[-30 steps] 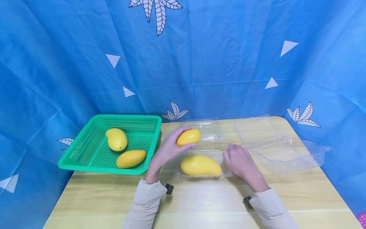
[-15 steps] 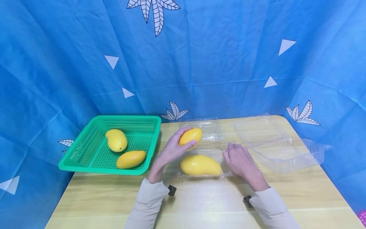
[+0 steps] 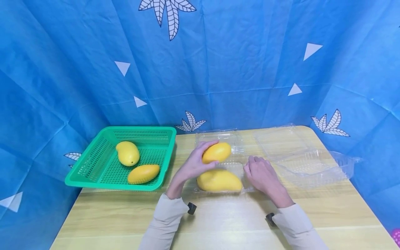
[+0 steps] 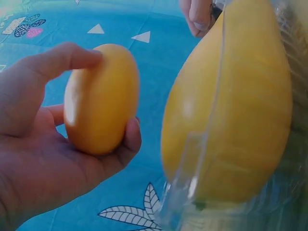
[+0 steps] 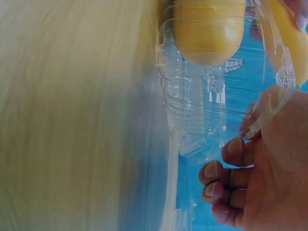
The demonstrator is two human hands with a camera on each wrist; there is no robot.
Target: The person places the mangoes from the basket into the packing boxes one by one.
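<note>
Left hand held small mango over clear tray, fingers curled round it. Right hand pinched tray's right rim. Big mango lay inside tray; green basket sat left of tray.

Right hand pinches clear container at rim corner. Yellow mango inside; second mango beyond rim, left hand on it. Wooden table alongside.
</note>
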